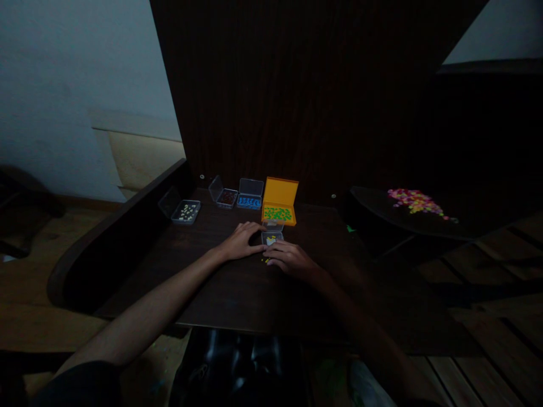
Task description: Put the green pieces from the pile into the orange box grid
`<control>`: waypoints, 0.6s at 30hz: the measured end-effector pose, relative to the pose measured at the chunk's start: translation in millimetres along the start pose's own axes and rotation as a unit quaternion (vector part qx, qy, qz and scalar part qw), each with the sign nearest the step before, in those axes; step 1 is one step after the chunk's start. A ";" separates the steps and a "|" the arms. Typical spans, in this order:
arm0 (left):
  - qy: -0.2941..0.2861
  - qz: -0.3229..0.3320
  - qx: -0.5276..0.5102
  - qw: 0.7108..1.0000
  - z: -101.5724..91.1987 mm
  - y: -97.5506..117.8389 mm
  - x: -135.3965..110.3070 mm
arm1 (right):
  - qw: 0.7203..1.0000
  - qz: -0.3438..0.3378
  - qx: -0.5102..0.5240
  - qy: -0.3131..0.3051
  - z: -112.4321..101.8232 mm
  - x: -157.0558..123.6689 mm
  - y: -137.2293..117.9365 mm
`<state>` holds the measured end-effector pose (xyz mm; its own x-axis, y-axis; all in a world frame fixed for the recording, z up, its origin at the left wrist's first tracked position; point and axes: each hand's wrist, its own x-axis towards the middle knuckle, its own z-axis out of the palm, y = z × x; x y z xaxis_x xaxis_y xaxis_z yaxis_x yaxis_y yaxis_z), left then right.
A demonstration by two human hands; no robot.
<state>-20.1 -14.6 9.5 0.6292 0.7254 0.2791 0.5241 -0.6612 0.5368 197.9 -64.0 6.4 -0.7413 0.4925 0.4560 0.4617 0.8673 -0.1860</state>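
Note:
A small clear plastic box (pixel 278 236) with its lid up stands at the middle of the dark wooden table, some yellow pieces (pixel 271 239) inside. My left hand (pixel 242 242) steadies it from the left, thumb and forefinger spread along its side. At its front right is my right hand (pixel 291 259), fingers bent and drawn together; anything between the fingertips is hidden. A few loose yellow bits (pixel 266 260) lie on the wood by those fingertips. Just behind the clear box, an orange box (pixel 280 192) stands with its lid raised, holding green pieces (pixel 278 213).
Along the back stand open clear boxes with blue pieces (pixel 249 202), dark reddish pieces (pixel 227 197) and, farther left, whitish pieces (pixel 187 211). A pile of pink and yellow pieces (pixel 416 202) lies on a dark surface at right. A raised wooden side (pixel 114 232) borders the table's left.

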 end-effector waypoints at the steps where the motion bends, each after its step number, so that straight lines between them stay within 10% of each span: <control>1: 0.000 -0.001 0.000 1.000 -0.2 -0.2 0.0 | 1.000 0.000 0.001 -0.001 0.7 0.5 -0.9; 18: 0.000 -0.012 -0.003 1.000 -1.7 0.3 -0.6 | 1.000 0.006 0.024 0.007 11.4 2.4 -5.0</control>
<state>-21.4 -15.0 10.9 0.6174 0.7404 0.2657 0.5356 -0.6431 0.5474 188.2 -66.3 -1.5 -0.7284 0.5029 0.4653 0.4471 0.8635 -0.2333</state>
